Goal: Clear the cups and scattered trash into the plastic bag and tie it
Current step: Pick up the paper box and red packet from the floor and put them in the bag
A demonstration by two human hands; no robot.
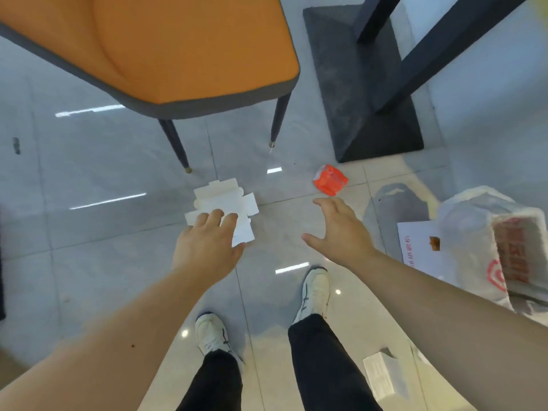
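A flattened white cardboard box [225, 200] lies on the tiled floor in front of the chair. My left hand [207, 241] rests on its near edge, fingers spread over it. A crumpled orange wrapper [330, 179] lies further right. My right hand [338, 229] hovers open just short of it, holding nothing. The white plastic bag [486, 238] with red print stands at the right, with a white printed sheet [418, 244] leaning against it.
An orange chair [166, 54] with dark legs stands ahead on the left. A dark table base [370, 93] stands ahead on the right. A small white paper box [385, 378] lies near my right foot. My white shoes [315, 292] are below.
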